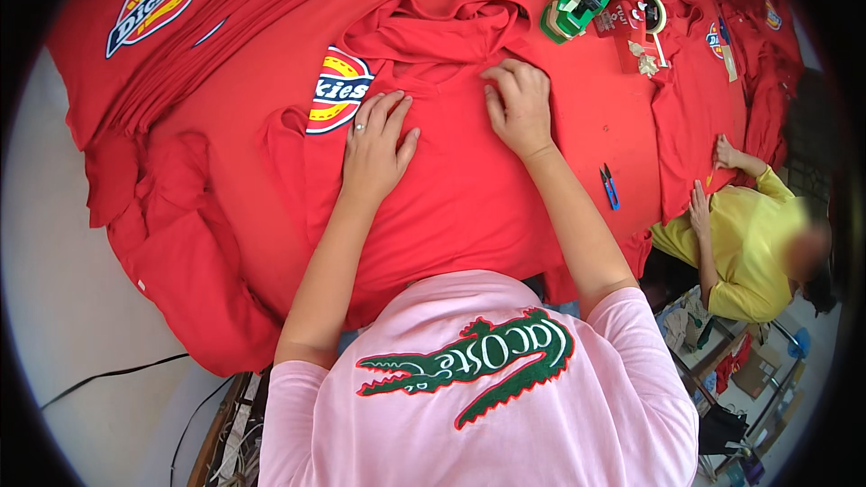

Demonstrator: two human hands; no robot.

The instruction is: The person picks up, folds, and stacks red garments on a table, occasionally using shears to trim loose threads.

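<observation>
A red garment [442, 180], apparently hooded, lies spread before me, its loose neck part bunched in folds on the far side. My left hand [377, 140], a ring on one finger, rests on it with fingers spread, beside a printed red, yellow and blue badge [336, 90] that it partly hides. To the right of the neckline, my right hand [523, 106] touches the cloth with bent fingers, its thumb apart from them. Neither hand shows anything gripped. Blue-handled thread snips [612, 191] lie to the right of my right forearm.
Red cloth pieces [153, 13] with similar badges are layered at far left, and more hang over the left edge. A green tape dispenser [573, 9], a red container [624, 36] and a tape roll [655, 13] stand at far right. A co-worker in yellow [744, 243] handles red garments there.
</observation>
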